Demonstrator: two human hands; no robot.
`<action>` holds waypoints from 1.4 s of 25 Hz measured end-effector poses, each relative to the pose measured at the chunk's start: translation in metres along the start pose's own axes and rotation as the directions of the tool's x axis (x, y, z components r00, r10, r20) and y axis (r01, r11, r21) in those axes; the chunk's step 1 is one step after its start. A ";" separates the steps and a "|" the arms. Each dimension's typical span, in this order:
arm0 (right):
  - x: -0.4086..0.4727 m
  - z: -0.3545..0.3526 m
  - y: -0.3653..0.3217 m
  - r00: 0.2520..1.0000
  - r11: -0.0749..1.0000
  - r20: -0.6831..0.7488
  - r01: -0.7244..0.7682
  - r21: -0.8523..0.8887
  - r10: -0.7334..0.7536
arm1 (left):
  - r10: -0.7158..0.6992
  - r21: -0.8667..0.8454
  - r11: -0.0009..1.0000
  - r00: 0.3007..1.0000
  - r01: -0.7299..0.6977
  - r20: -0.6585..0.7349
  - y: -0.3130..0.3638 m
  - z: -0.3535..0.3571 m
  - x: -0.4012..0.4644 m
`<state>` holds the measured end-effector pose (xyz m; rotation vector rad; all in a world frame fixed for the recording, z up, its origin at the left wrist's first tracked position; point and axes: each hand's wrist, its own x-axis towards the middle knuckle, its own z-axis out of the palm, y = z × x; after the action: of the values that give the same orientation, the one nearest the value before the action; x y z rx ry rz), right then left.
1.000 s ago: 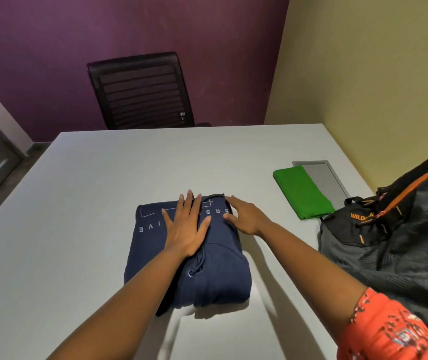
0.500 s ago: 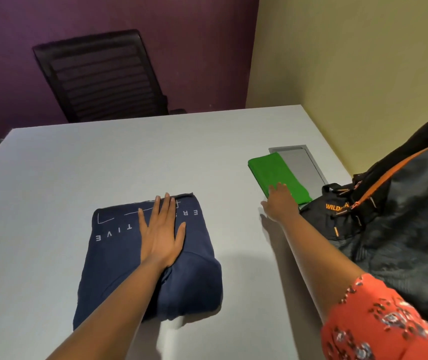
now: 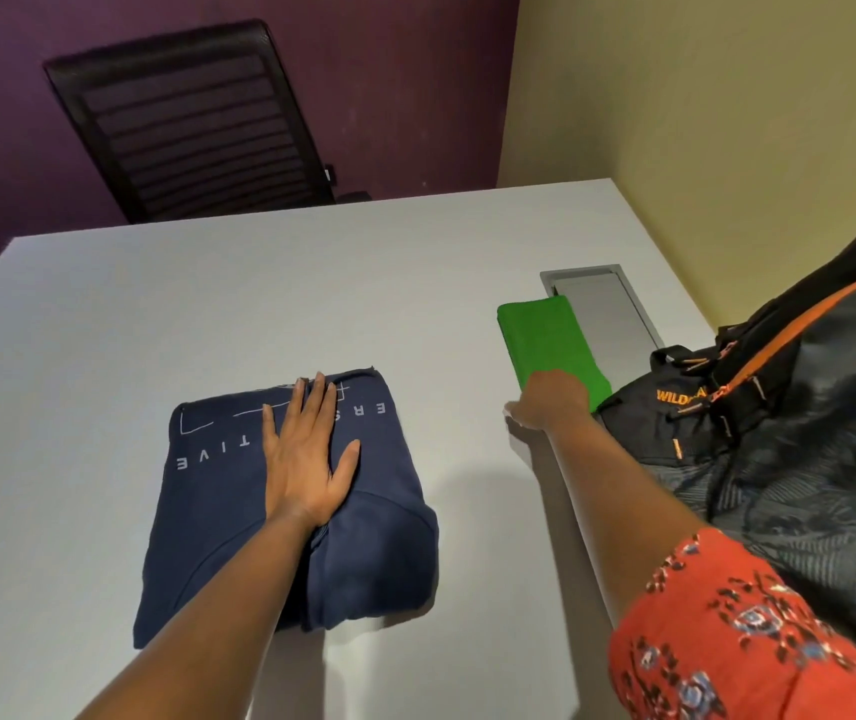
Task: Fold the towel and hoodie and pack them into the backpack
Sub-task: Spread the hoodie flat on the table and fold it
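green towel (image 3: 550, 343) lies lengthwise, pointing away toward the wall.

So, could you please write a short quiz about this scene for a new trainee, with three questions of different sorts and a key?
1. True or false: the left hand lies flat on the folded navy hoodie.
2. Multiple choice: the right hand is at the near end of which thing? A) the green towel B) the black chair C) the metal hatch in the table
3. Fill in the missing word: the backpack stands to the ___ of the towel.

Key: 1 true; 2 A; 3 right
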<state>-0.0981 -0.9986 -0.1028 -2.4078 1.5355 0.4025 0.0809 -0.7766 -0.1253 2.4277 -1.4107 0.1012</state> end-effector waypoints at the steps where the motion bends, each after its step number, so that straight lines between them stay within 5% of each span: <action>1: -0.001 -0.005 -0.001 1.000 0.999 -0.014 -0.014 0.029 0.015 | -0.001 0.002 1.000 1.000 0.001 0.002 0.000 0.000 0.000; 5: -0.001 0.002 0.006 0.972 0.967 -0.168 -0.125 0.224 0.164 | -0.004 0.003 1.000 1.000 0.004 0.007 0.001 0.000 -0.001; 8: -0.005 0.016 0.012 0.983 0.957 -0.038 -0.168 0.236 0.182 | -0.006 0.007 1.000 1.000 0.006 0.009 0.001 -0.001 -0.002; 12: -0.012 0.025 0.008 0.993 0.991 0.073 -0.097 0.094 0.090 | -0.002 0.012 1.000 1.000 0.002 0.021 -0.001 0.001 -0.001; 17: -0.020 0.028 -0.005 0.999 0.997 -0.037 0.017 -0.081 -0.020 | -0.010 0.012 1.000 0.999 0.010 0.052 -0.002 0.001 0.001; 25: -0.032 -0.024 -0.025 0.944 0.939 -0.330 0.100 0.329 0.015 | -0.025 0.041 0.999 0.966 0.015 0.256 0.001 -0.011 0.005; 28: -0.042 -0.058 -0.045 0.932 0.903 -0.362 0.164 0.397 -0.010 | -0.044 -0.093 0.992 0.925 0.085 0.377 -0.003 -0.022 0.011; 30: -0.053 -0.077 -0.063 0.912 0.893 -0.405 0.237 0.383 -0.068 | -0.080 -0.366 0.894 0.897 0.257 0.434 -0.009 -0.028 0.017; 32: -0.067 -0.092 -0.085 0.871 0.875 -0.467 0.338 0.348 -0.151 | -0.191 -0.679 0.581 0.887 0.448 0.421 -0.011 -0.044 0.022; 35: -0.093 -0.103 -0.115 0.769 0.817 -0.565 0.512 0.264 -0.299 | -0.350 -0.866 0.098 0.832 0.490 0.430 -0.018 -0.080 0.020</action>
<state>-0.0215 -0.9104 0.0346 -2.4986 1.0241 -0.6322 0.1144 -0.7600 -0.0501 1.5434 -0.3555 -0.8517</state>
